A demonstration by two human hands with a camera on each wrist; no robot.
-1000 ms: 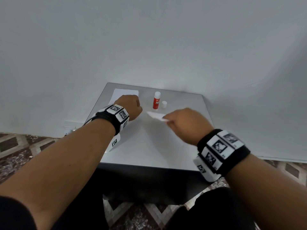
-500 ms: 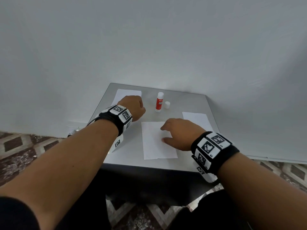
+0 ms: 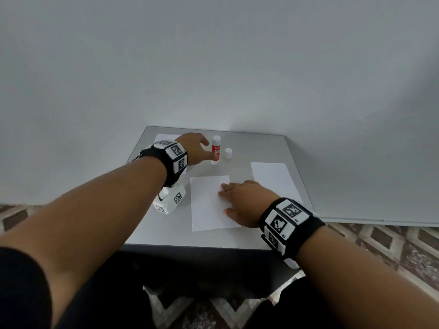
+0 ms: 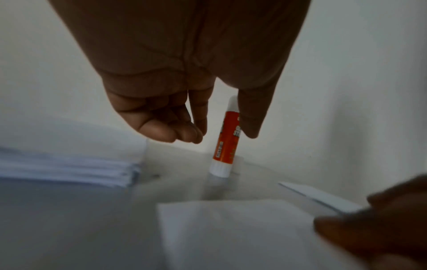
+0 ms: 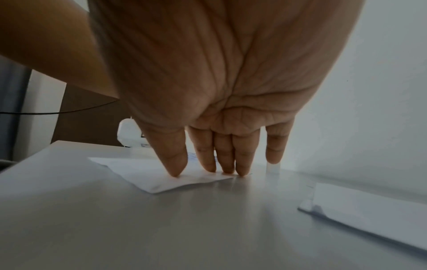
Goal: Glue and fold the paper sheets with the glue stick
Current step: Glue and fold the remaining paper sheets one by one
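The glue stick [image 3: 216,150] is standing upright on the grey desk [image 3: 261,148] near its far edge, long axis vertical, its uncapped white end pointing up and its white base on the desk. Its small white cap [image 3: 228,153] is standing just beside it, to the right, off the stick, so nothing is closing the tube. The left hand [image 3: 193,148] is reaching at the stick with thumb and fingers parted around its orange label; in the left wrist view the fingers [image 4: 198,117] and thumb are flanking the tube, but whether they are touching it I cannot tell. Half a second ago this hand was sitting further left, curled over the stack of paper [image 3: 164,138], and it is now sitting right at the stick.

The right hand [image 3: 242,200] is lying flat, fingers straight and spread, pressing the middle paper sheet [image 3: 206,205] onto the desk; the right wrist view is showing the fingertips [image 5: 177,171] on the sheet near its right edge. That sheet is lying flat, long axis running away from the person, in the same place as half a second ago. A second sheet [image 3: 273,179] is lying flat to the right, apart from the first
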